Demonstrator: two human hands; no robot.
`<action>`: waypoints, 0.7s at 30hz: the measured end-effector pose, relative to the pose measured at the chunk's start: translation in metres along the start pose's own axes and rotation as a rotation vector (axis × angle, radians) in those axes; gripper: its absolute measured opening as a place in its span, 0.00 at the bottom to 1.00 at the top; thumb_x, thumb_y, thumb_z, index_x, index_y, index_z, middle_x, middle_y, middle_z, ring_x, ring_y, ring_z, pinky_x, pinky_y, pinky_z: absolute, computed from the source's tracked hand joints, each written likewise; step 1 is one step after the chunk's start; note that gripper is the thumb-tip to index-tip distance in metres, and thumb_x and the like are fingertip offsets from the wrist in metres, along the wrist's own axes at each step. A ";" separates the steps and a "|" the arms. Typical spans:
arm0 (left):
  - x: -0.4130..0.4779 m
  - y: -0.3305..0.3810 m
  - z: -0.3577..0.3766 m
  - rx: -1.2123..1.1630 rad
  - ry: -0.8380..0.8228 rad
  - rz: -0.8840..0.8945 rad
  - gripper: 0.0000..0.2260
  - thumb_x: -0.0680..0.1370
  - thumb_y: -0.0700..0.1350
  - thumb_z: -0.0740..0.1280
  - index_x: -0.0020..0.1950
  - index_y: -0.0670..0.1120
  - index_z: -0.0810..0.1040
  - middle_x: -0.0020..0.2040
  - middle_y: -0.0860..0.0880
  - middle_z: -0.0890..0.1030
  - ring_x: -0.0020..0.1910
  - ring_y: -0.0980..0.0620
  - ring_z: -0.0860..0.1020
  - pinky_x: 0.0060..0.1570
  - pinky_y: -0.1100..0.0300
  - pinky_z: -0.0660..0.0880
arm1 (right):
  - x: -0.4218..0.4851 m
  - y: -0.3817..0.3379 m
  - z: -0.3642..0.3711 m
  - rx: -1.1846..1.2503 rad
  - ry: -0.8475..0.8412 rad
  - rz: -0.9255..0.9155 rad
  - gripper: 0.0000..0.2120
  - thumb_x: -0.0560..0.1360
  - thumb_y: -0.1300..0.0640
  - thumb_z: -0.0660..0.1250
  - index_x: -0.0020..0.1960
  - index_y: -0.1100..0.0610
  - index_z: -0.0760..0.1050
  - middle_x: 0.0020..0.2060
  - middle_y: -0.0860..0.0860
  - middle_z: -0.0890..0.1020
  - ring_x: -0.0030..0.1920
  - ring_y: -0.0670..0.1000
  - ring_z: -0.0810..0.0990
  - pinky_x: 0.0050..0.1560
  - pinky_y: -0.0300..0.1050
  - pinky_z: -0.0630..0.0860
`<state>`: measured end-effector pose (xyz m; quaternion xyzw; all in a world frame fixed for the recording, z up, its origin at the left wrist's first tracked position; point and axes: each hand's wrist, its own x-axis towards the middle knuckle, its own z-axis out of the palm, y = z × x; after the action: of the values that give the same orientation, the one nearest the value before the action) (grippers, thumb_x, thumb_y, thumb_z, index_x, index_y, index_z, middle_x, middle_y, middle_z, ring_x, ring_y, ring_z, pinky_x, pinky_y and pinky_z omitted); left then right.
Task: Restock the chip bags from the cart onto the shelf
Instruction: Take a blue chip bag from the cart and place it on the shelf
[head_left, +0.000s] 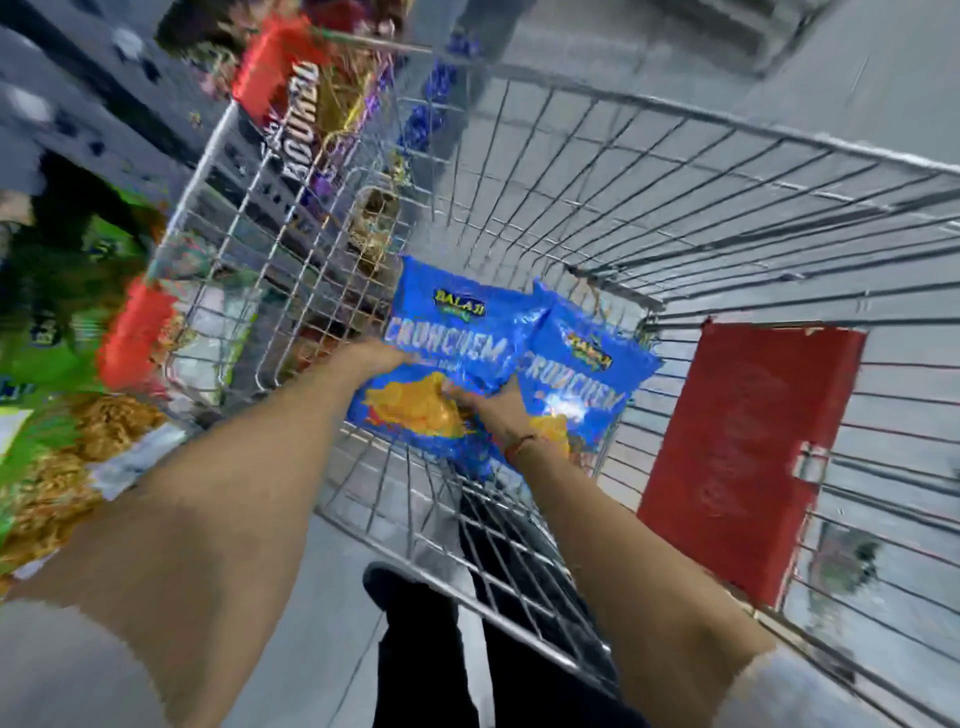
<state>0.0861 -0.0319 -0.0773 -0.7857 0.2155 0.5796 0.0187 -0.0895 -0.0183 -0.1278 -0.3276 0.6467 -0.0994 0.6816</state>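
Note:
Two blue chip bags lie inside the wire cart (675, 171). The left blue bag (447, 332) overlaps the right blue bag (587, 374). My left hand (371, 358) grips the left edge of the left bag. My right hand (493, 410) presses on the seam between both bags, fingers pinching the left bag's lower right part near the printed chips. Both arms reach down over the cart's near rim. The shelf (67, 291) with green, red and orange snack packs runs along the left, blurred.
A red flap (743, 457) hangs on the cart's right end. Red and purple snack packs (296, 104) sit on the shelving beyond the cart's left wall. Grey floor shows under the cart, with my dark trousers and shoe (415, 623) below.

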 end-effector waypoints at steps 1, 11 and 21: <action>0.003 -0.005 0.001 -0.007 -0.026 -0.023 0.26 0.76 0.50 0.66 0.70 0.39 0.66 0.68 0.40 0.71 0.65 0.40 0.73 0.65 0.47 0.69 | 0.002 0.000 0.000 0.009 0.004 -0.006 0.39 0.62 0.58 0.80 0.67 0.58 0.65 0.60 0.57 0.79 0.56 0.56 0.80 0.57 0.54 0.78; -0.021 -0.003 -0.023 -0.176 -0.154 0.008 0.24 0.66 0.59 0.73 0.55 0.49 0.73 0.50 0.50 0.79 0.40 0.56 0.77 0.32 0.60 0.69 | -0.011 -0.040 -0.025 0.029 0.025 0.013 0.50 0.66 0.59 0.77 0.76 0.59 0.48 0.75 0.57 0.61 0.70 0.59 0.68 0.65 0.52 0.71; -0.107 -0.006 -0.042 -0.535 -0.149 0.356 0.48 0.50 0.63 0.79 0.65 0.50 0.68 0.62 0.47 0.79 0.54 0.47 0.81 0.55 0.48 0.78 | -0.088 -0.098 -0.049 0.126 -0.060 -0.242 0.50 0.62 0.56 0.80 0.75 0.57 0.54 0.62 0.56 0.76 0.56 0.57 0.80 0.52 0.48 0.81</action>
<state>0.1013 -0.0041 0.0334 -0.6682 0.1878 0.6656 -0.2743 -0.1207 -0.0596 0.0026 -0.3626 0.5743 -0.2115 0.7029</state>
